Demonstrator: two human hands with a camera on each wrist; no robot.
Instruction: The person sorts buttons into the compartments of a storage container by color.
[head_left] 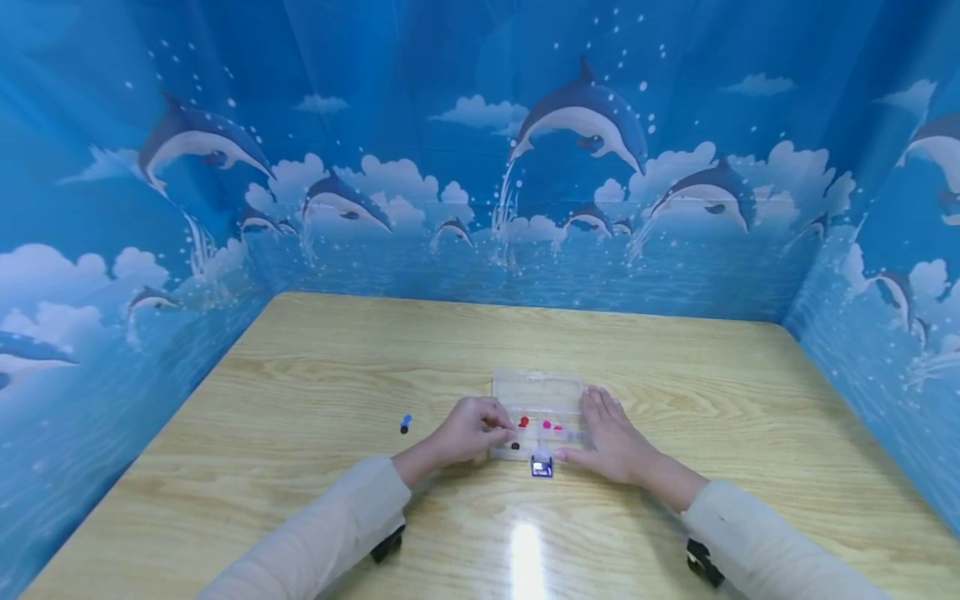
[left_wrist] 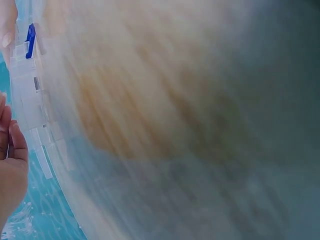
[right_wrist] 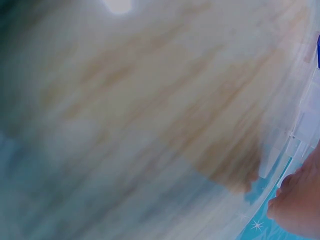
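A clear plastic compartment box [head_left: 536, 392] lies on the table, its lid laid back away from the person. Red pieces [head_left: 523, 422], pink pieces [head_left: 547, 425] and a black piece [head_left: 515, 446] sit in its sections. My left hand [head_left: 468, 429] is at the box's left side, thumb and forefinger close together over the left compartments; I cannot tell whether they pinch anything. Along the right side rests my right hand [head_left: 618, 446], fingers stretched out and thumb by the front edge. A blue clasp-like part [head_left: 542, 466] is at the box's front, also blue [left_wrist: 31, 41] in the left wrist view.
To the left of the box, a small blue piece [head_left: 407, 418] and a black piece [head_left: 404, 429] lie on the wooden table [head_left: 360, 358]. A blue curtain [head_left: 450, 125] with dolphins stands around the table's back and sides.
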